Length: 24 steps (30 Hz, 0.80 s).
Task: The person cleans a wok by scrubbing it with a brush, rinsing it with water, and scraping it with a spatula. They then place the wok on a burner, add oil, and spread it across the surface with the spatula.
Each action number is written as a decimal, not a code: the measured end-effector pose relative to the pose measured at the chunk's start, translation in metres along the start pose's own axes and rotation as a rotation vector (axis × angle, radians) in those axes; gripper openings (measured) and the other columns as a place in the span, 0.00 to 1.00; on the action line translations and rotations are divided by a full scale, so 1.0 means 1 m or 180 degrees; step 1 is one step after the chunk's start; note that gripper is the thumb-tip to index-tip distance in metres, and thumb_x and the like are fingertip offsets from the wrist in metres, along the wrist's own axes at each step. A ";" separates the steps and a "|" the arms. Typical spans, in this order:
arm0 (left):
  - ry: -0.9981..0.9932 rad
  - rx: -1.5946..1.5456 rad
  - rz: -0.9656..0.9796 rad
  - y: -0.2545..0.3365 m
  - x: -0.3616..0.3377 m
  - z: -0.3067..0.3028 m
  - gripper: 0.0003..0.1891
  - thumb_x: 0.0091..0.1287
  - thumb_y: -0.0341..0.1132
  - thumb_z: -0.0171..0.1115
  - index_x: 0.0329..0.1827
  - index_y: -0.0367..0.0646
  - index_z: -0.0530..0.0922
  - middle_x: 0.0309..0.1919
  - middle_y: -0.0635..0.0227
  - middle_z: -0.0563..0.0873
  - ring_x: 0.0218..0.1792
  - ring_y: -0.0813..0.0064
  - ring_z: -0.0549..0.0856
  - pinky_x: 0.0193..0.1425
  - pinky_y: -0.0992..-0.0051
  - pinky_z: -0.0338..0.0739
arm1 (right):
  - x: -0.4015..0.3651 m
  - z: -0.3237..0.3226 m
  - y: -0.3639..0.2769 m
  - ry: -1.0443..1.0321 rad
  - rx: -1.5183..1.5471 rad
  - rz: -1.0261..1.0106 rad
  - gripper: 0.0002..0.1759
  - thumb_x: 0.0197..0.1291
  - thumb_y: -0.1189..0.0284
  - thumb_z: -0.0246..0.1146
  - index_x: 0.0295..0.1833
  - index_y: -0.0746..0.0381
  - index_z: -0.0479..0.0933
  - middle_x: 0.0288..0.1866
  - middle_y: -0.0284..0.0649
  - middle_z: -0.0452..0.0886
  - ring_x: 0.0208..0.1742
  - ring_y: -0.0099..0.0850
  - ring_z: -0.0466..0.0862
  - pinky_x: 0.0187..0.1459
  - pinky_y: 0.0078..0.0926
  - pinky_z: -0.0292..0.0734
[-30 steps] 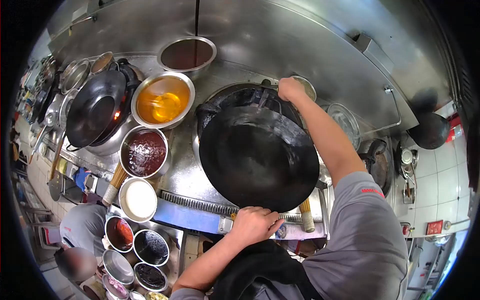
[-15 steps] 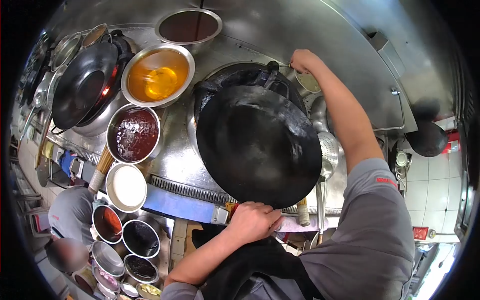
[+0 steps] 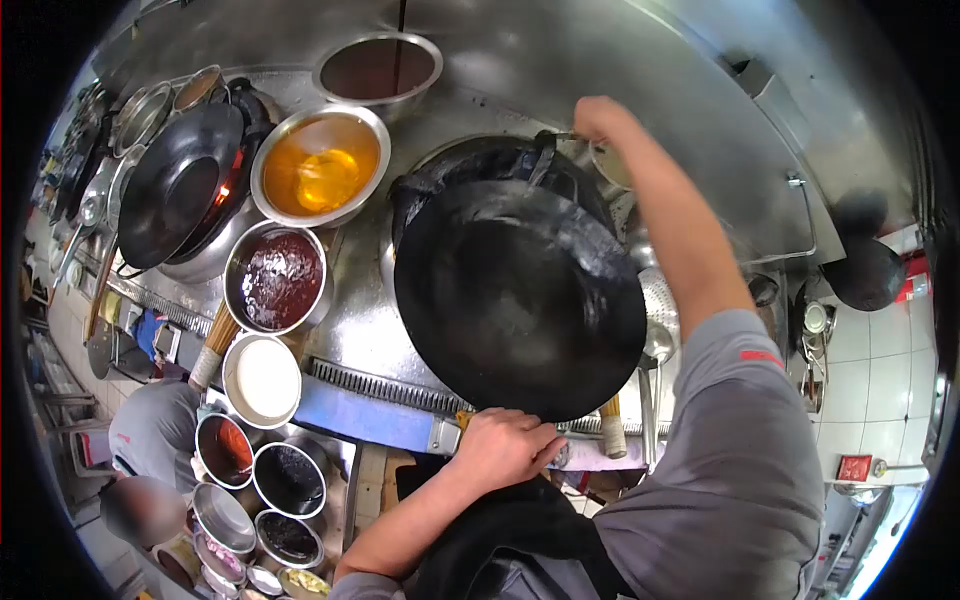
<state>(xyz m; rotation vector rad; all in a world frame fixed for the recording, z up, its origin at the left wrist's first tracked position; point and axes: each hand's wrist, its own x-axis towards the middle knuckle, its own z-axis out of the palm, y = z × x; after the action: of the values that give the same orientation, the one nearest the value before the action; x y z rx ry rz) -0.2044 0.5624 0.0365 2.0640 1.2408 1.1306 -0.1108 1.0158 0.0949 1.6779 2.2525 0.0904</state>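
A large black wok (image 3: 520, 310) lies in front of me, tilted towards me over the burner ring (image 3: 425, 165). No food shows in its bowl. At its near edge my left hand (image 3: 507, 447) is closed, with the fingers curled; the grip on the rim is partly hidden. My right arm stretches to the far right side, where my right hand (image 3: 603, 120) is closed at the end of a dark tap (image 3: 545, 155) behind the wok. A pot (image 3: 612, 165) with pale contents sits just under that hand, partly covered by the forearm.
Left stand bowls of yellow oil (image 3: 320, 165), dark liquid (image 3: 380, 68), red sauce (image 3: 275, 278) and white contents (image 3: 262, 380). A second wok (image 3: 180, 185) sits by a flame. Right lie a strainer (image 3: 660, 300) and ladle (image 3: 657, 345). Another person (image 3: 155, 435) is at lower left.
The view has shifted slightly, so the surroundings sit a little lower. The right hand has moved slightly left with its forearm; the left hand stays at the wok's near edge.
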 end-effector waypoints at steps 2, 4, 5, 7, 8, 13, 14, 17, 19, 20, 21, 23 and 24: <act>0.0028 -0.0014 -0.0023 -0.003 -0.001 0.000 0.15 0.57 0.40 0.71 0.18 0.47 0.74 0.15 0.70 0.76 0.19 0.67 0.81 0.25 0.68 0.76 | 0.015 -0.014 0.001 -0.0604 -0.0069 0.0010 0.12 0.46 0.80 0.55 0.33 0.69 0.84 0.34 0.54 0.86 0.37 0.45 0.89 0.38 0.43 0.83; 0.0048 -0.0047 0.0001 -0.001 0.000 0.005 0.15 0.57 0.41 0.71 0.18 0.48 0.75 0.14 0.71 0.75 0.19 0.67 0.80 0.25 0.68 0.75 | 0.021 -0.015 0.016 -0.0794 -0.0111 -0.0208 0.11 0.46 0.80 0.54 0.28 0.70 0.83 0.27 0.51 0.85 0.29 0.42 0.88 0.30 0.43 0.81; 0.0043 -0.0091 0.0034 0.000 0.001 0.005 0.15 0.57 0.41 0.71 0.18 0.48 0.75 0.14 0.71 0.75 0.19 0.67 0.80 0.25 0.68 0.75 | 0.018 -0.010 0.026 -0.0802 -0.0134 -0.0157 0.11 0.46 0.80 0.54 0.28 0.70 0.83 0.27 0.51 0.85 0.29 0.42 0.88 0.30 0.43 0.81; -0.0041 -0.0026 -0.0016 0.000 0.002 0.001 0.14 0.56 0.40 0.71 0.18 0.47 0.76 0.14 0.70 0.75 0.19 0.67 0.80 0.24 0.68 0.74 | 0.008 -0.008 0.026 -0.0644 0.0278 0.0007 0.11 0.45 0.81 0.56 0.29 0.69 0.84 0.28 0.52 0.85 0.32 0.43 0.88 0.32 0.43 0.82; -0.0193 0.0078 -0.0091 0.001 0.001 0.000 0.14 0.59 0.42 0.69 0.20 0.47 0.78 0.16 0.70 0.78 0.21 0.68 0.82 0.28 0.69 0.77 | 0.020 0.003 0.035 -0.0717 -0.0609 -0.0790 0.11 0.46 0.81 0.59 0.33 0.68 0.85 0.33 0.55 0.86 0.37 0.46 0.88 0.36 0.45 0.82; -0.0123 0.0039 -0.0043 0.002 0.002 0.004 0.14 0.57 0.40 0.71 0.19 0.47 0.77 0.15 0.71 0.77 0.19 0.69 0.81 0.25 0.70 0.75 | 0.004 0.019 0.050 -0.0019 -0.0014 -0.0222 0.17 0.46 0.80 0.59 0.44 0.66 0.84 0.49 0.59 0.83 0.54 0.53 0.83 0.52 0.44 0.80; -0.0044 -0.0038 -0.0024 0.001 0.001 0.006 0.14 0.55 0.39 0.72 0.19 0.47 0.76 0.14 0.71 0.75 0.18 0.69 0.79 0.23 0.70 0.73 | 0.000 0.011 0.054 0.0070 -0.0018 -0.0253 0.16 0.50 0.75 0.59 0.45 0.63 0.85 0.48 0.54 0.84 0.51 0.51 0.84 0.52 0.43 0.80; -0.0079 -0.0026 -0.0031 0.000 0.000 0.011 0.13 0.55 0.38 0.72 0.19 0.48 0.76 0.15 0.72 0.76 0.18 0.69 0.80 0.23 0.71 0.74 | -0.006 0.018 0.026 0.0095 -0.0054 -0.0197 0.16 0.52 0.74 0.58 0.46 0.63 0.84 0.48 0.54 0.84 0.51 0.51 0.84 0.51 0.44 0.80; -0.0126 -0.0025 -0.0051 0.000 0.000 0.014 0.13 0.55 0.38 0.72 0.19 0.48 0.77 0.15 0.72 0.76 0.18 0.69 0.80 0.23 0.71 0.74 | -0.007 0.020 0.017 0.0030 -0.0098 -0.0065 0.17 0.50 0.78 0.57 0.45 0.66 0.83 0.50 0.58 0.83 0.53 0.53 0.84 0.50 0.45 0.80; -0.0148 -0.0007 -0.0053 0.000 0.001 0.015 0.12 0.55 0.38 0.73 0.20 0.48 0.77 0.15 0.72 0.77 0.18 0.70 0.80 0.23 0.71 0.74 | -0.001 0.010 0.020 -0.0023 0.0037 0.0098 0.17 0.50 0.78 0.57 0.45 0.66 0.84 0.49 0.57 0.83 0.52 0.52 0.84 0.50 0.45 0.81; -0.0182 -0.0022 -0.0036 0.002 -0.001 0.015 0.12 0.55 0.38 0.73 0.20 0.48 0.77 0.15 0.72 0.77 0.18 0.70 0.80 0.23 0.71 0.74 | 0.007 0.008 0.027 -0.0086 0.0183 0.0266 0.17 0.49 0.78 0.58 0.45 0.66 0.84 0.49 0.57 0.83 0.52 0.52 0.84 0.49 0.44 0.81; -0.0125 0.0005 -0.0080 0.001 0.001 0.013 0.12 0.54 0.38 0.73 0.21 0.47 0.78 0.16 0.72 0.77 0.18 0.70 0.80 0.23 0.71 0.74 | 0.013 0.009 0.042 -0.0304 -0.0074 0.0139 0.17 0.49 0.78 0.58 0.45 0.66 0.84 0.48 0.56 0.84 0.53 0.51 0.85 0.50 0.43 0.80; -0.0121 0.0041 -0.0049 0.002 0.002 0.012 0.11 0.54 0.38 0.73 0.22 0.47 0.79 0.15 0.72 0.77 0.18 0.70 0.80 0.23 0.71 0.74 | 0.011 0.014 0.043 -0.0016 0.0139 0.0033 0.16 0.49 0.78 0.57 0.44 0.67 0.84 0.47 0.56 0.85 0.51 0.50 0.85 0.49 0.43 0.81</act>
<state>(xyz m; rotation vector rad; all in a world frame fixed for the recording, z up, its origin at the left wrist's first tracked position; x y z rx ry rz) -0.1931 0.5632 0.0319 2.0723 1.2470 1.0740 -0.0696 1.0377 0.0894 1.7099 2.2579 0.0397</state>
